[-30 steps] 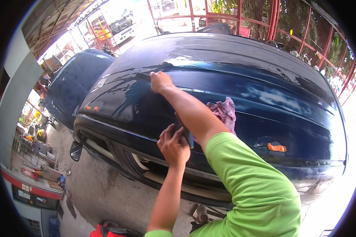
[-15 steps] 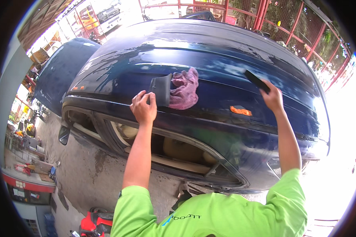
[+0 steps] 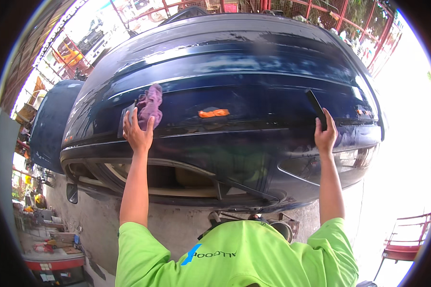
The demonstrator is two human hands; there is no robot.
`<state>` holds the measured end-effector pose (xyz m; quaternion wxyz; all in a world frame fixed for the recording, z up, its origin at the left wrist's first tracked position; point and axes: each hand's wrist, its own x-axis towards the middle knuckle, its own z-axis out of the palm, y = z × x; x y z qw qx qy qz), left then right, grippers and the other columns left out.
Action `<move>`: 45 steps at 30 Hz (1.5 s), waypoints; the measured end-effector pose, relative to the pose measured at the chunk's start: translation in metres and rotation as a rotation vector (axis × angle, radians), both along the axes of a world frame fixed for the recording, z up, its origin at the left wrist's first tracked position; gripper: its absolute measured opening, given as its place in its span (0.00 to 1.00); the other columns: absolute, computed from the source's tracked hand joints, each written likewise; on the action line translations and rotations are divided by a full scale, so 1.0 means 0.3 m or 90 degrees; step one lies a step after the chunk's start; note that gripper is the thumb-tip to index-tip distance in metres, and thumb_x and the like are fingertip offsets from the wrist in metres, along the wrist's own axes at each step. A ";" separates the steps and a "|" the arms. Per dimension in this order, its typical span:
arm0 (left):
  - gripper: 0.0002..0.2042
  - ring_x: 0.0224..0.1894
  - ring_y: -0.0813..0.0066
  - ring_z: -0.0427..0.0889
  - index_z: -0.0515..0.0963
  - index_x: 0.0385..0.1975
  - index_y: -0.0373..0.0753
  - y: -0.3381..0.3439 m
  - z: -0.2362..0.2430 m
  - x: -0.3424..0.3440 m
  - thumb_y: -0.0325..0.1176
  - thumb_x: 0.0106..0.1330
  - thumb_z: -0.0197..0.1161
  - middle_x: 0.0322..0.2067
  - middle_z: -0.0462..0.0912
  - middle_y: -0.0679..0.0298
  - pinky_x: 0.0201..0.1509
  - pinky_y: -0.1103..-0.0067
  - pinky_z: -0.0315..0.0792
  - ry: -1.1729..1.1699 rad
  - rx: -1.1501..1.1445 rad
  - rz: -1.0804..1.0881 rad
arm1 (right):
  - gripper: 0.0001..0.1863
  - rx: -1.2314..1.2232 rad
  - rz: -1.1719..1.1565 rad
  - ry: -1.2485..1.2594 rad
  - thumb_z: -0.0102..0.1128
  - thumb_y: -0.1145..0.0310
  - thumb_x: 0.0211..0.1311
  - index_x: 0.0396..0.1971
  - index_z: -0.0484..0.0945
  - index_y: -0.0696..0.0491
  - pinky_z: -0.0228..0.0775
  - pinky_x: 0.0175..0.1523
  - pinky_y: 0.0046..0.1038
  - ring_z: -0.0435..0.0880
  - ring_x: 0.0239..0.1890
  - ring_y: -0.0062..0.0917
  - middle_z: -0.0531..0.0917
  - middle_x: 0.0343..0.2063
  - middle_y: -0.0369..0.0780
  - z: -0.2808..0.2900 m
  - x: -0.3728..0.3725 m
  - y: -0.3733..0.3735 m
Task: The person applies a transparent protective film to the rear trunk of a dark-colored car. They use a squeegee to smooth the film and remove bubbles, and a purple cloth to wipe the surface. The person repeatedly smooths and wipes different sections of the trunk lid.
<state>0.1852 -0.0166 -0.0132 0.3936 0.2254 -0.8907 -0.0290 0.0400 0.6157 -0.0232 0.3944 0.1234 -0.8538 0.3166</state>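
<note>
A blue car roof point(image 3: 254, 103) spreads before me, glossy in places and streaked with wet-looking patches. My left hand point(image 3: 138, 135) is on its left part, fingers and thumb around a thin dark grey sheet point(image 3: 123, 125). Against that sheet lies a crumpled purple cloth point(image 3: 152, 103), which my thumb touches. Farther right, my right hand point(image 3: 326, 134) grips a narrow, flat black block point(image 3: 313, 101) by its near end, the far end pointing away. Between the hands, an orange patch point(image 3: 214, 113) shows on the roof. The left fingertips are partly hidden by the sheet and cloth.
Along the car's near side are open windows point(image 3: 177, 179) and a side mirror point(image 3: 72, 193). The raised blue hood point(image 3: 52, 124) is at the left. A red metal chair point(image 3: 402, 251) stands at lower right, and a red mesh fence point(image 3: 359, 21) runs behind.
The view has shifted right along the car. My right hand has carried the black block rightward and nearer over the roof. My left hand remains at the sheet and cloth.
</note>
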 end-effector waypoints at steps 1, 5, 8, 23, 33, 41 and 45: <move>0.38 0.76 0.48 0.64 0.69 0.73 0.54 0.029 -0.002 -0.013 0.66 0.68 0.64 0.73 0.66 0.53 0.75 0.47 0.59 -0.035 0.028 0.020 | 0.22 0.005 -0.005 0.007 0.68 0.72 0.67 0.60 0.82 0.53 0.77 0.63 0.38 0.86 0.57 0.44 0.87 0.54 0.47 -0.004 0.007 -0.009; 0.37 0.76 0.47 0.63 0.70 0.73 0.53 0.081 -0.023 -0.039 0.66 0.69 0.63 0.75 0.65 0.52 0.76 0.49 0.59 -0.115 0.035 0.084 | 0.23 0.031 0.018 0.067 0.67 0.72 0.68 0.63 0.80 0.52 0.76 0.65 0.38 0.84 0.60 0.42 0.85 0.58 0.45 -0.009 0.024 -0.039; 0.35 0.75 0.48 0.66 0.71 0.72 0.52 0.073 -0.039 -0.039 0.64 0.70 0.62 0.74 0.68 0.51 0.76 0.50 0.59 -0.077 0.043 0.068 | 0.23 0.029 -0.011 0.043 0.67 0.74 0.64 0.60 0.81 0.55 0.78 0.61 0.39 0.85 0.56 0.45 0.85 0.57 0.47 -0.012 0.026 -0.045; 0.27 0.71 0.47 0.71 0.74 0.69 0.40 0.065 -0.018 -0.024 0.48 0.75 0.63 0.69 0.74 0.51 0.74 0.58 0.63 -0.082 0.053 0.009 | 0.21 0.049 0.004 -0.001 0.63 0.76 0.64 0.58 0.81 0.63 0.76 0.64 0.46 0.85 0.57 0.51 0.84 0.58 0.53 -0.013 0.019 -0.044; 0.27 0.72 0.44 0.70 0.73 0.68 0.33 0.093 0.017 -0.033 0.43 0.74 0.63 0.70 0.73 0.47 0.76 0.57 0.60 -0.085 0.093 -0.010 | 0.21 0.109 0.041 -0.049 0.59 0.70 0.72 0.61 0.75 0.62 0.74 0.64 0.55 0.81 0.59 0.58 0.81 0.60 0.58 -0.003 0.027 -0.022; 0.27 0.72 0.45 0.70 0.72 0.68 0.32 0.103 0.025 -0.038 0.40 0.74 0.62 0.70 0.73 0.46 0.77 0.57 0.59 -0.075 0.124 -0.026 | 0.22 0.134 0.035 -0.087 0.57 0.68 0.77 0.64 0.71 0.61 0.73 0.64 0.55 0.79 0.61 0.60 0.79 0.63 0.59 0.010 0.041 -0.020; 0.27 0.72 0.45 0.70 0.72 0.68 0.32 0.104 0.026 -0.036 0.41 0.74 0.61 0.70 0.73 0.47 0.77 0.57 0.59 -0.074 0.131 -0.028 | 0.22 0.140 0.033 -0.094 0.56 0.67 0.77 0.65 0.71 0.61 0.72 0.65 0.56 0.79 0.62 0.60 0.79 0.63 0.59 0.009 0.043 -0.019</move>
